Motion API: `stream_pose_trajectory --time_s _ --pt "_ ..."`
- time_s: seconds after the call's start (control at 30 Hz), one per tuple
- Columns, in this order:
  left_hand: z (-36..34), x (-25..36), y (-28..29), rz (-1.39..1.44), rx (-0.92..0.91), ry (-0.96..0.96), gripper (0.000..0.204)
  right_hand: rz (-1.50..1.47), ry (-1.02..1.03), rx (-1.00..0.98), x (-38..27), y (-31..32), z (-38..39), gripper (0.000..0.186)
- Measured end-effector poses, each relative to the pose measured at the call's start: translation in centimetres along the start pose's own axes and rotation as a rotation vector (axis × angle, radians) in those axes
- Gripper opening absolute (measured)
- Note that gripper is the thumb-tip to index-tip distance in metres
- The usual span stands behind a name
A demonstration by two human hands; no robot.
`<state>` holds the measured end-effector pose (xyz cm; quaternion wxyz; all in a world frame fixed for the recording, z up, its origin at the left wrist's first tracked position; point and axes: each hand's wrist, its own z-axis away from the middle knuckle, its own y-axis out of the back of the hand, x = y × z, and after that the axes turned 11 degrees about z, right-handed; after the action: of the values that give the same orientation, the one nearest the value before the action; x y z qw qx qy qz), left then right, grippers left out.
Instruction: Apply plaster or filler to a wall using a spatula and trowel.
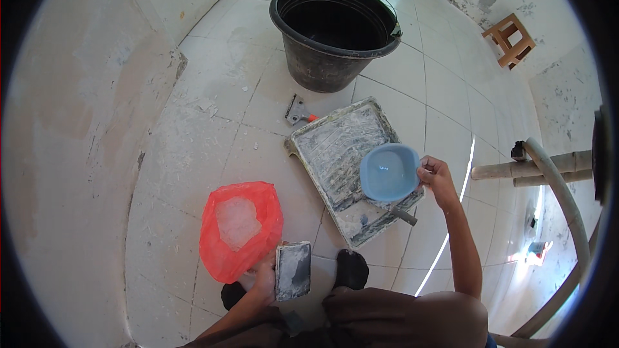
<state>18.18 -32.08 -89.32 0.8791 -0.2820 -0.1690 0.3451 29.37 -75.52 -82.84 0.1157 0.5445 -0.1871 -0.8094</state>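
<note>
Right hand: fingers pinching the right rim of one light-blue, rounded-square plastic bowl, held over the lower right part of the tray; a glint shows inside (whether it holds liquid cannot be told).

Left hand: closed on the left edge of one flat rectangular block, dark, its face smeared white and grey.

Just beside the left hand: one red, thin plastic bag, mouth open, containing white powdery matter.

Below the bowl: one shallow rectangular tray, set askew on the pale tiled floor, its bed caked with whitish residue; one grey handle juts across its lower right rim.

At the tray's upper left corner: one metal scraper with an orange part.

Beyond: one large, round black plastic bucket, upright, wire-handled, interior dark (contents indistinct).

Farther right: one brown stool.
</note>
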Motion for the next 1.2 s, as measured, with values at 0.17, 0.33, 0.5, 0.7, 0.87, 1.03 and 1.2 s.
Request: stream_pose_trajectory --time_s 0.17,0.33,0.5,0.7,0.87,1.03,1.2 --pt "-0.7 0.0 0.8 0.007 -0.003 0.05 0.029 0.103 0.044 0.004 0.1 -0.8 0.5 0.006" --pt "-0.5 -0.1 0.9 -0.023 -0.02 0.049 0.03 0.081 0.078 0.021 -0.4 -0.5 0.9 0.004" --pt "-0.8 -0.2 1.3 0.007 -0.02 0.059 0.033 0.115 0.15 0.07 -0.1 -0.1 1.0 0.004" --pt "-0.7 -0.2 1.2 -0.008 -0.025 0.046 0.038 0.099 0.111 0.067 -0.2 0.0 1.3 0.006" --pt "-0.7 -0.1 1.2 -0.02 -0.078 0.048 0.038 0.037 0.083 0.069 -0.7 0.3 1.6 0.007" --pt "-0.5 -0.1 1.1 -0.011 -0.033 0.037 0.038 -0.205 -0.029 0.041 -3.2 1.0 1.6 0.011" --pt "-0.7 -0.1 2.0 -0.058 -0.016 0.012 0.039 -0.357 0.119 0.009 -9.6 2.5 -1.0 0.015"
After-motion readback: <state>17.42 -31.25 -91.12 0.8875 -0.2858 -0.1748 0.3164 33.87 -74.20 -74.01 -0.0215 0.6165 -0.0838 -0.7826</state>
